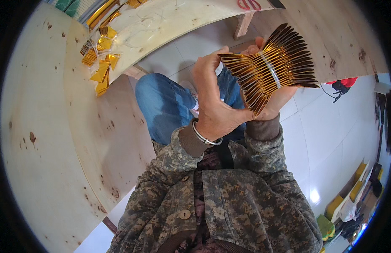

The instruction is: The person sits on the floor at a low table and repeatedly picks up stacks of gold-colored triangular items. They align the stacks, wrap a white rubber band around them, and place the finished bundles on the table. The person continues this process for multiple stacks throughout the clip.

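Note:
Between my hands, above my lap, is a pleated gold foil paper bundle (pixel 263 71). Its many thin folds fan out at both ends, and a clear band (pixel 270 69) cinches the middle. My left hand (pixel 212 90), with a silver bangle at its wrist, curves round the left end: the thumb presses at the lower corner and the fingers reach the upper corner. From behind, my right hand (pixel 280 101) supports the bundle; its palm shows below and some fingertips above, while the rest is hidden by the folds.
On the wooden table (pixel 39 139) curving round my left and front lie gold foil pieces (pixel 103 61) and pale strings (pixel 134 31). Red-handled scissors (pixel 249 4) rest at its far edge. Another wooden board (pixel 330 38) stands at the right. A red and black item (pixel 342 86) is beneath it.

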A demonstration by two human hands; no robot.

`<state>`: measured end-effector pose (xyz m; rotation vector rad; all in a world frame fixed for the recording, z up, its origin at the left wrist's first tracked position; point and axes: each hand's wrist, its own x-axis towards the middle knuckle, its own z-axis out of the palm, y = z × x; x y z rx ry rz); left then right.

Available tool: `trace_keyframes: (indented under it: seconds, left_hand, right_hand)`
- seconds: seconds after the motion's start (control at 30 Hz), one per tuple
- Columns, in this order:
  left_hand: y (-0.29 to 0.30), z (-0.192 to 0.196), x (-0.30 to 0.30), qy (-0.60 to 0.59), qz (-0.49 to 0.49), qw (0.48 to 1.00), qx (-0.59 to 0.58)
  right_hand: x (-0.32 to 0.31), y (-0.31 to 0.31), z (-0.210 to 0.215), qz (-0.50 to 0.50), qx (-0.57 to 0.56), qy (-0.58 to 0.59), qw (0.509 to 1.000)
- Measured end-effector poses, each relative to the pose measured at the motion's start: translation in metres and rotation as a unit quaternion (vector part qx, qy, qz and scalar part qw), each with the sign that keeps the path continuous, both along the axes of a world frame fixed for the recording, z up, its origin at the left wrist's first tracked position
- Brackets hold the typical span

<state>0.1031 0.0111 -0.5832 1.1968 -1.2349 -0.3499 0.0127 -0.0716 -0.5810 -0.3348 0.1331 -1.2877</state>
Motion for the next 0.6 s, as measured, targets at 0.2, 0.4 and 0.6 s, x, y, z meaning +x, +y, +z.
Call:
trace_keyframes:
  seconds: [0.2, 0.4, 0.6]
  left_hand:
    - [0.000, 0.002, 0.005, -0.040, -0.018, 0.999, 0.001]
    - [-0.001, 0.006, 0.001, 0.004, 0.002, 1.000, -0.011]
    - [-0.003, 0.013, 0.010, -0.103, 0.022, 0.992, -0.067]
  right_hand:
    - [-0.004, 0.002, -0.006, 0.096, -0.078, -0.076, 0.989]
    - [-0.002, -0.003, -0.009, 0.043, -0.043, -0.041, 0.997]
    - [0.001, 0.004, -0.001, 0.004, -0.031, -0.014, 0.999]
